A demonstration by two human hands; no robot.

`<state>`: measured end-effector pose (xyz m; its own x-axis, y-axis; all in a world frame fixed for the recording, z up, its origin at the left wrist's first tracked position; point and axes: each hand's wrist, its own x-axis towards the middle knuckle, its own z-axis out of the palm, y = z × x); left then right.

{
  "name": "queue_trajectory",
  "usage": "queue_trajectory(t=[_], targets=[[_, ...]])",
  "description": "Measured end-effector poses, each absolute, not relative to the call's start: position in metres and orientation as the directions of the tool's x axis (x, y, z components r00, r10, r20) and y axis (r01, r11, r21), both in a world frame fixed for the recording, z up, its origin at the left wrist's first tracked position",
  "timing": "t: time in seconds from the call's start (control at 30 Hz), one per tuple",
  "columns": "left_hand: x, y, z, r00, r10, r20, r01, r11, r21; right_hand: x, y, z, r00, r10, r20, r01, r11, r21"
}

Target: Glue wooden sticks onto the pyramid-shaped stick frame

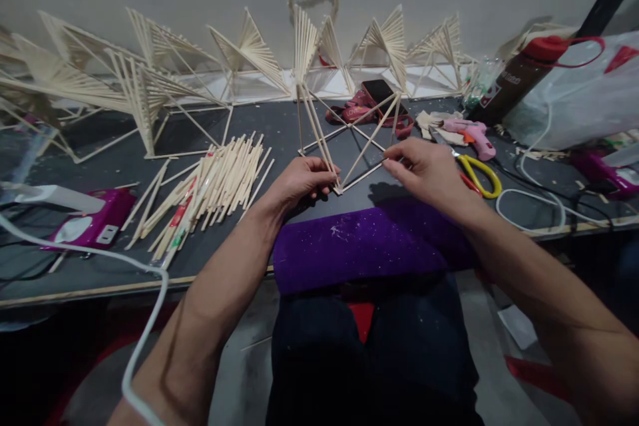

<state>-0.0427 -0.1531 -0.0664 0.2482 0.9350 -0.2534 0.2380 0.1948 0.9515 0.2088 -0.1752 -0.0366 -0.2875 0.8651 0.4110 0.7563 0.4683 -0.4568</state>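
Note:
A frame of thin wooden sticks point(368, 152) stands on the dark table in front of me, with slanting sticks rising from a base of crossed sticks. At its near corner, my left hand point(312, 180) is closed, thumb and fingers pinching the sticks there. My right hand point(422, 163) pinches the frame's right side near the end of a base stick. Under my wrists a purple cloth point(359, 246) hangs over the table edge. Left of my left hand lies a pile of loose wooden sticks point(232, 176).
Finished-looking stick structures point(249, 46) line the wall. Yellow-handled scissors point(482, 176), a pink glue gun point(472, 136), a phone point(380, 94) and a dark bottle with red cap point(519, 80) lie at the right and back. A purple power socket point(92, 221) and white cable point(150, 339) are left.

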Motion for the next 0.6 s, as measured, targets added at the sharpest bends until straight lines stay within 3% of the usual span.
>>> queue_trajectory(t=[0.1, 0.23, 0.37, 0.6], targets=[[-0.042, -0.153, -0.066, 0.252, 0.935, -0.249, 0.243, 0.188, 0.952, 0.19, -0.174, -0.049, -0.306, 0.923, 0.233, 0.638, 0.381, -0.669], [-0.04, -0.153, -0.065, 0.256, 0.931, -0.259, 0.265, 0.191, 0.945, 0.168, -0.162, -0.058, -0.301, 0.952, -0.057, 0.4, 0.072, -0.914], [-0.038, -0.153, -0.063, 0.25, 0.933, -0.26, 0.264, 0.193, 0.945, 0.153, -0.154, -0.062, -0.28, 0.95, -0.137, 0.254, -0.064, -0.965], [-0.037, -0.154, -0.064, 0.259, 0.933, -0.248, 0.249, 0.183, 0.951, 0.148, -0.153, -0.068, -0.275, 0.949, -0.154, 0.242, -0.087, -0.966]])
